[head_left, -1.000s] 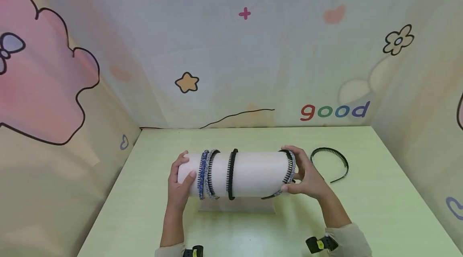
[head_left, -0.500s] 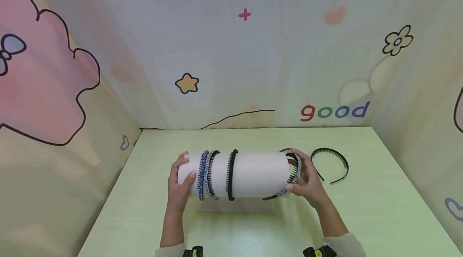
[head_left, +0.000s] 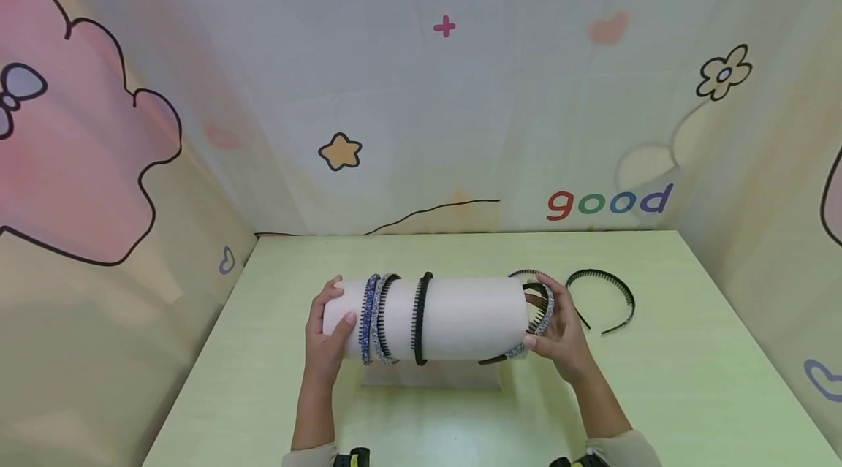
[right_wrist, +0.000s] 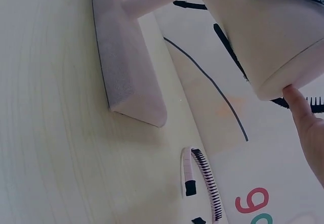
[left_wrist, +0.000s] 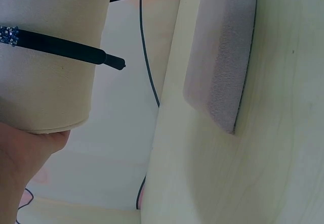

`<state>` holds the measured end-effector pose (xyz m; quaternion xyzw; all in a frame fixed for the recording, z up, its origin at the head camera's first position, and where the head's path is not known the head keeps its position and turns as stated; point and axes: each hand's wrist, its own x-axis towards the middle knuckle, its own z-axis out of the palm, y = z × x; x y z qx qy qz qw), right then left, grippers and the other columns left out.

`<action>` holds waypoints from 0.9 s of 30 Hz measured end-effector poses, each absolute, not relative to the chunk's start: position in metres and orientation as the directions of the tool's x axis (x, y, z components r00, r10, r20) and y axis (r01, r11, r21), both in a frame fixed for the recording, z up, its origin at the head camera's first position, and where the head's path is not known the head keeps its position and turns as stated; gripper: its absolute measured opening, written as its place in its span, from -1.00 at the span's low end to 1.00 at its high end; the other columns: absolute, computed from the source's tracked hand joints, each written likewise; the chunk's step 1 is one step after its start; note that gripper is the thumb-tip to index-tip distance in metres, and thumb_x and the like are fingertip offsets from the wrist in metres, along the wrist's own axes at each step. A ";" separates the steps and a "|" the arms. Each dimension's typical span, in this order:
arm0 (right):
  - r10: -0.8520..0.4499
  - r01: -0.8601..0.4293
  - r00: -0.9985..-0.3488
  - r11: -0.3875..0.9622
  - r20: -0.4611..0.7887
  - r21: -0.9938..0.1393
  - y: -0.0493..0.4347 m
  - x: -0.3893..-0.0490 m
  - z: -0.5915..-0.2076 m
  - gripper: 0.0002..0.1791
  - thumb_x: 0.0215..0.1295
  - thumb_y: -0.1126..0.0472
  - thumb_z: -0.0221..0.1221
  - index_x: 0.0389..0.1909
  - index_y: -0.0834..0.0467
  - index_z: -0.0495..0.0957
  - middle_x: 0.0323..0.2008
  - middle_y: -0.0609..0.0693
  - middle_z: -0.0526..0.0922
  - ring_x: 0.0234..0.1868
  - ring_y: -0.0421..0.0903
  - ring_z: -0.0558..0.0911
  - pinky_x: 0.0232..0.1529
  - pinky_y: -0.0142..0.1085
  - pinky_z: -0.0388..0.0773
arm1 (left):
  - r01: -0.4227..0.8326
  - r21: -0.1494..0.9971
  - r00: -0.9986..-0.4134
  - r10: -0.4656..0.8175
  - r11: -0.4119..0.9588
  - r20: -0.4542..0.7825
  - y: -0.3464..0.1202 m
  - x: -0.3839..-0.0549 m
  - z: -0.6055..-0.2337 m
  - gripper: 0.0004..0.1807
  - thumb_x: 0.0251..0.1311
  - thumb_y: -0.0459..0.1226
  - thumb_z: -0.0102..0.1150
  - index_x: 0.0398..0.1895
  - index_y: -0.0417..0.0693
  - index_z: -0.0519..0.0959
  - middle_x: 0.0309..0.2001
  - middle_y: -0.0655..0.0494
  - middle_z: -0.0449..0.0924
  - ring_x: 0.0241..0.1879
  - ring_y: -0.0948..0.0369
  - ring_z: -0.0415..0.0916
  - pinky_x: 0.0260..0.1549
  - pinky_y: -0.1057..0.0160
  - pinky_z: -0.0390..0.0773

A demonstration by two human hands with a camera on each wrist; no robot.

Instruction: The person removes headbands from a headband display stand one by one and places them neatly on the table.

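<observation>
A white padded cylinder [head_left: 473, 317], part of a headband stand, lies level above its base [head_left: 430, 376]. My left hand [head_left: 324, 350] grips its left end, thumb in front. Round the cylinder sit a blue glitter headband [head_left: 367, 317], a silver glitter headband [head_left: 378, 310] and a black headband [head_left: 422, 317]. At the right end, my right hand [head_left: 567, 346] holds another silver glitter headband [head_left: 549, 306] with black teeth, partly beyond the cylinder's rim. One tip of that headband lies below the cylinder. The right thumb is by the cylinder's end; some fingers are hidden.
On the pale green table [head_left: 671, 379], a black toothed headband [head_left: 630, 295] lies at the right. Another thin band [head_left: 526, 272] shows partly behind the cylinder and right hand. A printed cloth wall [head_left: 421, 109] closes the back of the table.
My right hand has moved a little right and lower, carrying the silver headband's upper part off the cylinder's end. The thin band behind shows more. The left hand stays put.
</observation>
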<state>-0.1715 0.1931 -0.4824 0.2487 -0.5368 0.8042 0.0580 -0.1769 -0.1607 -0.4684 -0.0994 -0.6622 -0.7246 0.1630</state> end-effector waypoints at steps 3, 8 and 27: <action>-0.168 -0.353 -0.876 -0.418 0.452 -0.837 0.193 -0.170 -0.483 -0.04 -0.05 0.43 0.28 0.36 0.25 -0.06 0.17 0.30 0.16 0.14 -0.01 0.37 -0.09 -0.19 0.50 | 0.376 0.924 -0.924 -0.100 -0.071 0.368 -0.163 -0.180 -0.475 -0.63 0.17 -0.50 0.02 0.05 -0.21 0.28 0.35 0.06 0.15 0.16 0.01 0.23 -0.11 0.20 0.44; -0.145 -0.326 -0.898 -0.414 0.415 -0.850 0.195 -0.166 -0.488 -0.10 0.00 0.39 0.27 0.36 0.13 0.01 0.21 0.27 0.08 0.12 -0.02 0.38 -0.12 -0.18 0.51 | 0.389 0.919 -0.919 -0.094 -0.062 0.383 -0.164 -0.182 -0.479 -0.64 0.18 -0.44 0.04 0.05 -0.17 0.29 0.34 0.12 0.16 0.17 0.00 0.22 -0.09 0.19 0.43; -0.016 -0.341 -0.930 -0.330 0.367 -0.880 0.204 -0.149 -0.508 -0.14 0.13 0.30 0.17 0.43 0.12 -0.04 0.16 0.33 0.07 0.14 0.07 0.28 -0.06 -0.21 0.48 | 0.378 0.923 -0.924 -0.098 -0.071 0.371 -0.163 -0.182 -0.479 -0.63 0.17 -0.44 0.05 0.05 -0.16 0.29 0.33 0.12 0.17 0.15 -0.01 0.23 -0.13 0.19 0.46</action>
